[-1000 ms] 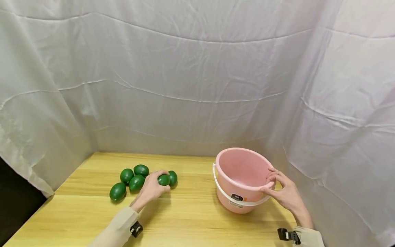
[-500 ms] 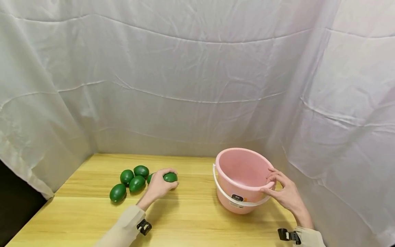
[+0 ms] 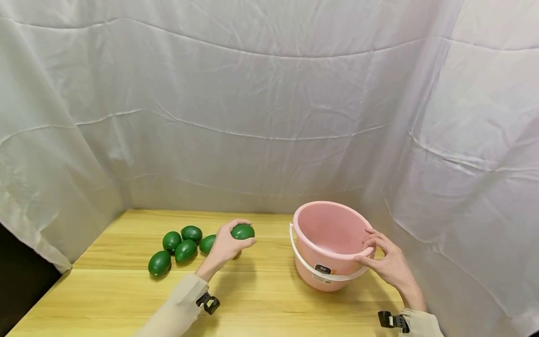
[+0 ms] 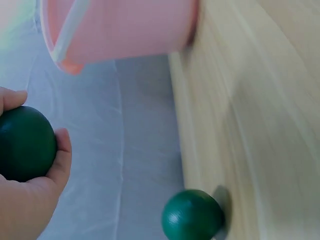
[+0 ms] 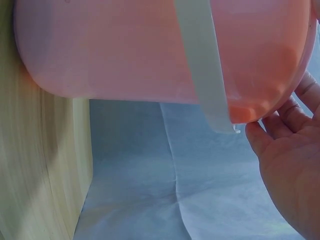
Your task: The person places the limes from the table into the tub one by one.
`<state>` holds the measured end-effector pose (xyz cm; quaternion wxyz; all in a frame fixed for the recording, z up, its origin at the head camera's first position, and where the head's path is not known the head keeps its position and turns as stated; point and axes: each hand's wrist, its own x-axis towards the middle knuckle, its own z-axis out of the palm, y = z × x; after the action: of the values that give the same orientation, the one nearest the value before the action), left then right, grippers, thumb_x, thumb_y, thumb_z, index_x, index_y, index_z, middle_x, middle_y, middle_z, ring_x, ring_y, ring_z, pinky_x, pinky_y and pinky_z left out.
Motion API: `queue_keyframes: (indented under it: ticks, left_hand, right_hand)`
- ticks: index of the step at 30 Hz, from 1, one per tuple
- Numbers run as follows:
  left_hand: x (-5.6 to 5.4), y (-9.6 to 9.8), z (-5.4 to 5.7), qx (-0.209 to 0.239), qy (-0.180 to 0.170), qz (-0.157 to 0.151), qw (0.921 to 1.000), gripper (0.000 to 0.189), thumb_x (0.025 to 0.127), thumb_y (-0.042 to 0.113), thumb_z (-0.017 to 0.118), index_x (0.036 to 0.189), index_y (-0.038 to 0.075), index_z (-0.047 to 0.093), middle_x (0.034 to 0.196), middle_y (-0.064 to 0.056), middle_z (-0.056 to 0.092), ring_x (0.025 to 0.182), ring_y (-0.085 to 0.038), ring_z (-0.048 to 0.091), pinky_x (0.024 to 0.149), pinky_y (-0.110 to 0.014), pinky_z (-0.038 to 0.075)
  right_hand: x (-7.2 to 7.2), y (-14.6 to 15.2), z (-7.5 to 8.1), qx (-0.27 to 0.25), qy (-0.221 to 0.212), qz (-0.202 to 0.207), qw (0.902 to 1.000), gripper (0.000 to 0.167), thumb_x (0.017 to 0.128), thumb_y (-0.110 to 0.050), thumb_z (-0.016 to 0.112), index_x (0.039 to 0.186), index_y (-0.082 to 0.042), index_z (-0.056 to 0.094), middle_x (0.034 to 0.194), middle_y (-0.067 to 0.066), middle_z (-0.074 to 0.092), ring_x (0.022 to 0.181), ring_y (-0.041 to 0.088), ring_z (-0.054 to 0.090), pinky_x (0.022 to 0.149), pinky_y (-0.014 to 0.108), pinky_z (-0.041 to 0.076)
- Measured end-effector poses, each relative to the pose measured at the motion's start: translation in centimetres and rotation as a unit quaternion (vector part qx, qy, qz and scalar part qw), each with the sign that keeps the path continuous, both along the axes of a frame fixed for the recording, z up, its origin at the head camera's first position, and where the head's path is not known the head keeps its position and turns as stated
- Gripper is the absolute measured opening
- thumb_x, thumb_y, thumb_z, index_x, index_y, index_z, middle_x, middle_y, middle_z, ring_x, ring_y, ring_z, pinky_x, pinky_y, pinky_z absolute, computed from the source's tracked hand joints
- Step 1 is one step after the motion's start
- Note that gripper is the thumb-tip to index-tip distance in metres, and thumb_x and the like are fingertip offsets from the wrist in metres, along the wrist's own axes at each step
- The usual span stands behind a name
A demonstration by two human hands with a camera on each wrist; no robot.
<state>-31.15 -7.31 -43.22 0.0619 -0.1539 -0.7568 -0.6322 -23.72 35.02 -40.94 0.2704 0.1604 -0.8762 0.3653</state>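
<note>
Your left fingers (image 3: 241, 222) grasp a glossy fruit (image 3: 243, 232) that may slip. Tugging could tip the bucket (image 3: 347, 266) your right fingers (image 5: 294, 114) pinch.

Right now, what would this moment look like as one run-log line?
left hand: holds green fruit above table | right hand: grips pink bucket at rim | white handle: lowered | other green fruits: on table

Green lime-like fruits (image 3: 186, 251), left: smooth, glossy, waxy-looking | pink bucket (image 3: 310, 256), right: smooth plastic, soft sheen | its white handle (image 3: 345, 277): smooth plastic | tabletop (image 3: 269, 299): wood-grained, smooth, satin | far curtain (image 3: 269, 103): thin cloth, creased, faint sheen | sleeves (image 3: 174, 304): matt cloth | wrist mounts (image 3: 208, 303): black, plastic-looking
</note>
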Motion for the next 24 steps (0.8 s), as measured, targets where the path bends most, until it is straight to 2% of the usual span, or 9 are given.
queue_keyframes:
  ticks: [5, 7, 14, 15, 18, 24]
  left_hand:
    - [0.3, 1.0, 0.9, 0.023, 0.007, -0.014, 0.9996, 0.043, 0.076, 0.015, 0.084, 0.114, 0.023, 0.067, 0.114, -0.011, 0.063, 0.084, -0.023, 0.064, 0.067, -0.043, 0.058]
    - [0.3, 1.5, 1.0, 0.030, 0.012, -0.014, 0.9994, 0.042, 0.076, 0.014, 0.083, 0.114, 0.023, 0.067, 0.114, -0.011, 0.062, 0.085, -0.023, 0.064, 0.067, -0.041, 0.057]
    - [0.1, 3.3, 1.2, 0.037, 0.026, -0.011, 0.9989, 0.042, 0.075, 0.016, 0.084, 0.112, 0.021, 0.065, 0.111, -0.011, 0.062, 0.087, -0.023, 0.062, 0.067, -0.034, 0.055]
    - [0.4, 3.5, 1.6, 0.035, 0.028, -0.007, 0.9990, 0.043, 0.074, 0.015, 0.084, 0.112, 0.019, 0.064, 0.110, -0.012, 0.061, 0.086, -0.022, 0.062, 0.067, -0.034, 0.055]
    - [0.2, 4.1, 1.8, 0.026, 0.039, 0.007, 0.9989, 0.046, 0.071, 0.014, 0.086, 0.111, 0.020, 0.062, 0.107, -0.010, 0.061, 0.085, -0.021, 0.062, 0.069, -0.033, 0.055]
    - [0.0, 4.7, 1.6, -0.004, 0.045, 0.009, 0.9989, 0.047, 0.070, 0.018, 0.087, 0.110, 0.025, 0.064, 0.108, -0.008, 0.064, 0.086, -0.021, 0.064, 0.070, -0.033, 0.056]
  right_hand:
    - [0.1, -0.1, 0.2, -0.003, 0.008, 0.004, 1.0000, 0.031, 0.064, -0.010, 0.090, 0.084, -0.016, 0.067, 0.126, 0.005, 0.061, 0.126, -0.012, 0.041, 0.101, 0.003, 0.025]
    - [0.2, -0.1, 0.2, -0.003, 0.008, 0.004, 1.0000, 0.031, 0.064, -0.010, 0.090, 0.084, -0.016, 0.067, 0.126, 0.004, 0.061, 0.127, -0.011, 0.041, 0.101, 0.003, 0.025]
    - [0.0, 0.1, 0.0, 0.001, -0.005, 0.000, 1.0000, 0.029, 0.067, -0.013, 0.090, 0.083, -0.018, 0.066, 0.126, 0.019, 0.060, 0.127, -0.009, 0.042, 0.100, 0.002, 0.024]
    - [-0.1, 0.1, -0.1, 0.000, -0.007, 0.000, 1.0000, 0.029, 0.067, -0.013, 0.090, 0.082, -0.018, 0.065, 0.126, 0.019, 0.060, 0.127, -0.009, 0.042, 0.100, 0.002, 0.024]
    - [-0.1, 0.2, -0.1, 0.000, -0.011, 0.001, 0.9999, 0.029, 0.067, -0.014, 0.090, 0.082, -0.018, 0.065, 0.126, 0.020, 0.060, 0.127, -0.008, 0.043, 0.100, 0.002, 0.024]
    - [-0.1, 0.1, -0.1, -0.001, -0.008, 0.004, 1.0000, 0.029, 0.067, -0.014, 0.090, 0.083, -0.017, 0.066, 0.125, 0.020, 0.060, 0.128, -0.008, 0.043, 0.101, 0.002, 0.024]
